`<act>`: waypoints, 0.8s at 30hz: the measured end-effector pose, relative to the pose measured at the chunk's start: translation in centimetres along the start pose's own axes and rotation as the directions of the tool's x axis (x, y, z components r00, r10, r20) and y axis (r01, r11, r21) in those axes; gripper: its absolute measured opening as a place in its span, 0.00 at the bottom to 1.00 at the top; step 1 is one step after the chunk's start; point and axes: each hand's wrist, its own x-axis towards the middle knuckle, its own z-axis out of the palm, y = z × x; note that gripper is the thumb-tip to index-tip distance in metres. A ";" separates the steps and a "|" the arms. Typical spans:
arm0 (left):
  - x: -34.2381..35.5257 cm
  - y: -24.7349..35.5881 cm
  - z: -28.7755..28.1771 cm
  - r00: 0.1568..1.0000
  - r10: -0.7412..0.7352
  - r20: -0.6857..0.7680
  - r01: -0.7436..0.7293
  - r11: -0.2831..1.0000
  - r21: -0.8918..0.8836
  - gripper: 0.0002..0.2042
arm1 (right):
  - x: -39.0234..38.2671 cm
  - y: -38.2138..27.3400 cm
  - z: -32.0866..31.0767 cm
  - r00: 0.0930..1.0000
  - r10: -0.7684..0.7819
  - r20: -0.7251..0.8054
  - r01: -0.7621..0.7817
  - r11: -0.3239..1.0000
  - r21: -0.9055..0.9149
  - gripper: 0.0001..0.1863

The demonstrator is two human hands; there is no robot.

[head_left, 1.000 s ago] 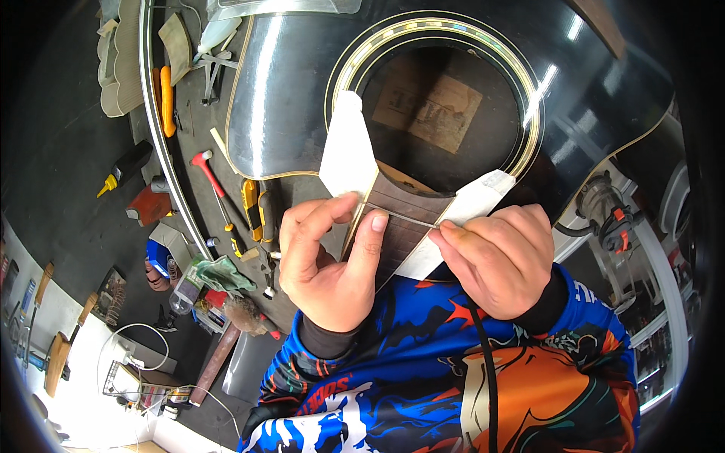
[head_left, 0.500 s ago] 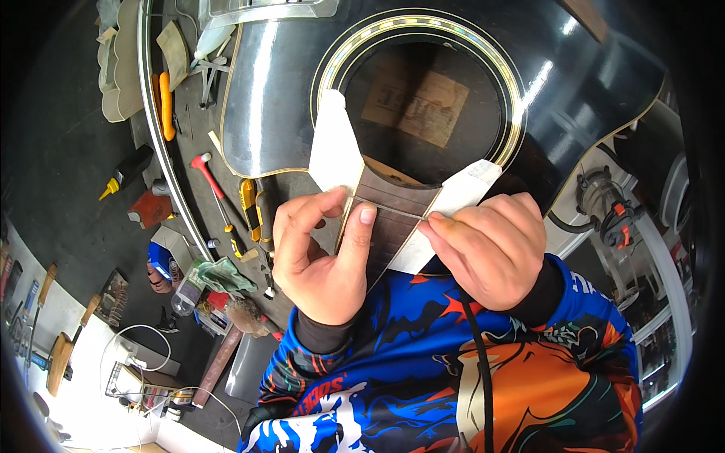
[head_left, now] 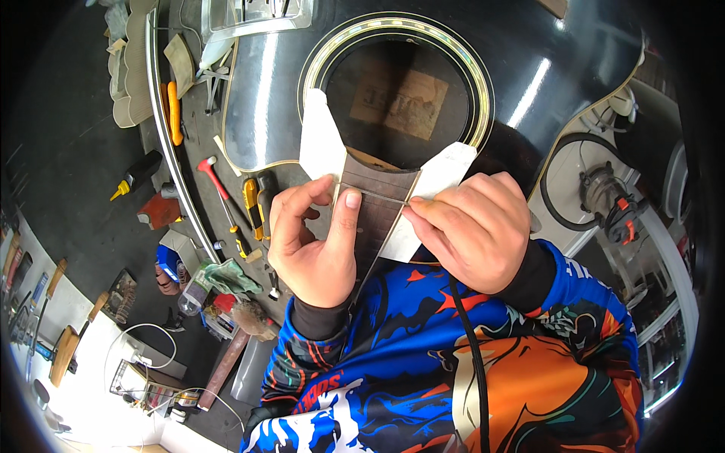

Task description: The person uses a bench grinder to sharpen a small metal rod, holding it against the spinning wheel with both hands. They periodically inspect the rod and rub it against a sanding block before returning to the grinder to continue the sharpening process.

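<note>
— What's changed? Left hand (head_left: 313, 241) and right hand (head_left: 472, 230) have crept up the fretboard (head_left: 377, 208), pinching a thin fret wire (head_left: 374, 195) across it

— Meaning? Wire seemingly being seated near the black guitar (head_left: 574, 68) soundhole

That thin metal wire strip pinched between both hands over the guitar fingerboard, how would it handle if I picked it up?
The thin metal strip spans straight between left hand and right hand, so probably fairly stiff for its thickness. It looks very slim, likely light and easy to drop. Its shiny surface may be slippery.
</note>
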 end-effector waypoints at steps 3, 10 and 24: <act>-0.2 -0.4 -0.1 1.000 0.001 -0.008 -0.001 1.000 -0.008 0.13 | -0.3 0.0 0.3 1.000 -0.005 0.002 0.005 1.000 -0.002 0.11; -0.2 -0.3 0.0 1.000 0.017 -0.007 -0.017 1.000 0.016 0.13 | -0.3 -0.1 0.2 1.000 0.017 -0.022 -0.017 1.000 -0.012 0.11; -2.2 6.4 -2.8 0.724 0.626 0.290 -0.686 0.608 0.400 0.20 | -0.1 -2.8 -3.7 0.991 -0.127 -0.044 0.129 0.990 0.054 0.11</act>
